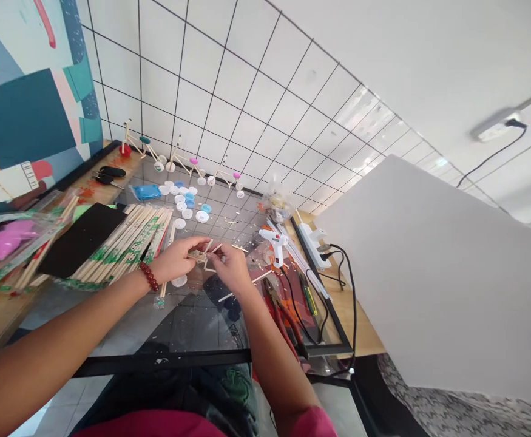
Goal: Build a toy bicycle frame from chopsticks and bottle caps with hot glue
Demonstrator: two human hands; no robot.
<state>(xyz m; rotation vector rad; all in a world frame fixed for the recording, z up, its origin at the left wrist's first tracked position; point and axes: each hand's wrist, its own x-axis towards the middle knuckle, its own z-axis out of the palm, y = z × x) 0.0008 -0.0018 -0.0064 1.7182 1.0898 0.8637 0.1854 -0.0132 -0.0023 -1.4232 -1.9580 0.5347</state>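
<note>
Over the dark glass tabletop, my left hand (176, 260) and my right hand (231, 267) meet, fingers pinched together. Between them is a small frame of pale wooden sticks (210, 268), gripped from both sides. My fingers cover part of it, so its full shape is hidden. A red bead bracelet (149, 276) circles my left wrist. Just right of my right hand stands a white glue gun (276, 247). Loose sticks (261, 277) lie near that hand. A white bottle cap (179, 281) rests under my left hand.
Several stick models with cap wheels (181, 159) line the back. Loose bottle caps (187, 205) lie before them. Bundled chopsticks (122, 249) and a black sheet (83, 240) are at left. Red-handled pliers (283, 315), a utility knife (308, 295) and a power strip (313, 244) are at right.
</note>
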